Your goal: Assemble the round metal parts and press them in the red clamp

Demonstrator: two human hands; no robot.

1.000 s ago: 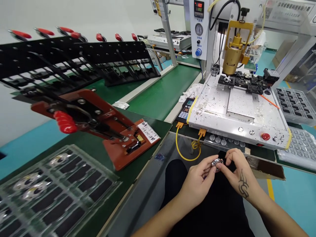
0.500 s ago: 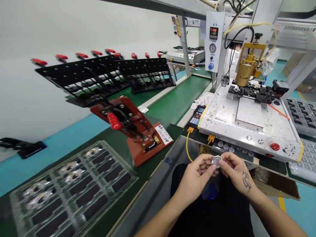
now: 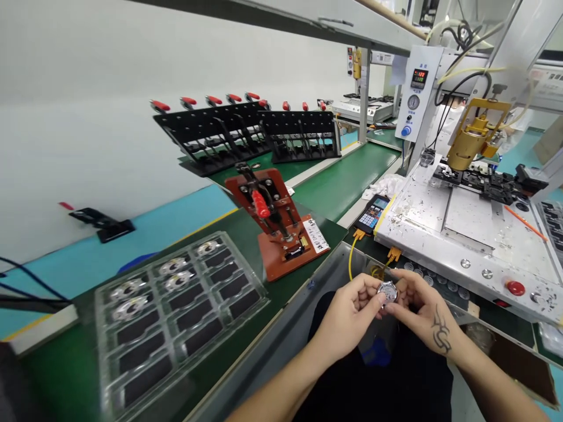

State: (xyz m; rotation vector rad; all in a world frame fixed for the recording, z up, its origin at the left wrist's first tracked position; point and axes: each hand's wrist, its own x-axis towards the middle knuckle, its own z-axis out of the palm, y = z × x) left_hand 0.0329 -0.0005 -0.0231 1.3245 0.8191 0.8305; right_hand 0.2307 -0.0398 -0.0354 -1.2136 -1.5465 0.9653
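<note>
Over my lap, a small round silver watch case (image 3: 387, 291) is held between both hands, its flat face turned up towards me. My left hand (image 3: 347, 313) is closed, pinching the left edge of the case between thumb and bent fingers. From the other side, my right hand (image 3: 420, 302) closes its thumb and forefinger about the right edge. What my lower fingers do under the case is hidden.
At left lies a clear plastic tray (image 3: 100, 340) with several shiny silver parts (image 3: 176, 266) in its pockets. A red-brown toggle-clamp fixture (image 3: 281, 258) stands beyond it. A benchtop press machine (image 3: 461, 228) is at right. Black clamp racks (image 3: 220, 132) stand behind.
My view has swung to the left, so the tray, fixture and machine appear further right. The watch case stays between my hands, its face tilted slightly more into view.
</note>
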